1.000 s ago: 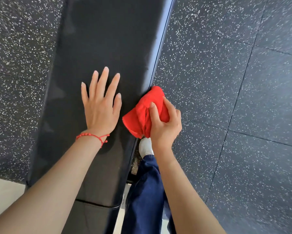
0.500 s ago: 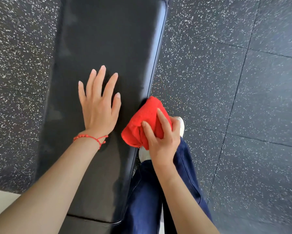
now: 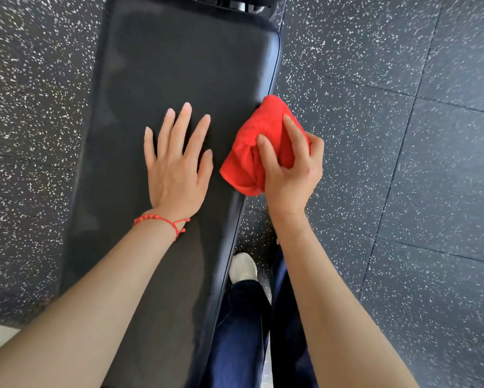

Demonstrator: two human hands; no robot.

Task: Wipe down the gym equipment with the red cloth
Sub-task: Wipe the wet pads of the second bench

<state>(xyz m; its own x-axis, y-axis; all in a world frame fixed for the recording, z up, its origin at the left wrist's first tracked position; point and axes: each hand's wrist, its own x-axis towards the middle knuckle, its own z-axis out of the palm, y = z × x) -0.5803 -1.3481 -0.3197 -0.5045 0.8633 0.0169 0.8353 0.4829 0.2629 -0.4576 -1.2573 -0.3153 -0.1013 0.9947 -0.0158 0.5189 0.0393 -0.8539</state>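
- Red cloth (image 3: 259,141) sits bunched at the right edge of the black bench pad (image 3: 179,65), centre of the frame, touching that edge.
- Right hand (image 3: 291,169) grips it, fingers and thumb curled round the folds.
- Left hand (image 3: 176,161) lies flat on the pad, fingers straight and slightly spread, a red bead bracelet (image 3: 161,219) at the wrist.
- Speckled dark rubber floor (image 3: 403,135) fills both sides; a white shoe (image 3: 243,267) and navy trousers (image 3: 241,331) show at lower centre.

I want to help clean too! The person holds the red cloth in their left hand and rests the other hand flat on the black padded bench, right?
Not quite: the head view shows the right hand gripping the bunched red cloth; the left hand lies flat on the black padded bench.
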